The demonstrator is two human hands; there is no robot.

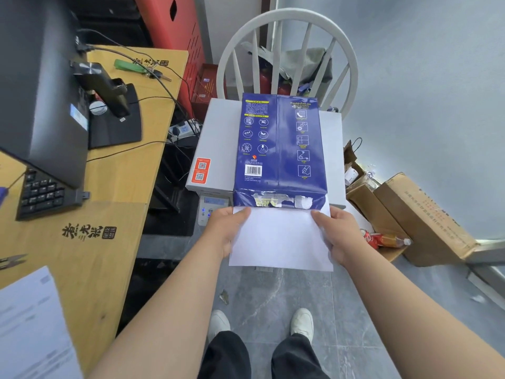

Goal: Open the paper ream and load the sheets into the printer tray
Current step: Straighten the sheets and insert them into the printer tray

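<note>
Left hand (228, 232) clamped on left edge of white sheets (281, 239), drawn partway out of torn near end of blue ream (280, 149). Ream lying flat atop printer (216, 138). Right hand (334, 236) clamped on right edge. Advised: pull level and straight, both grips even, stack kept square. Tray not discernible.
</note>
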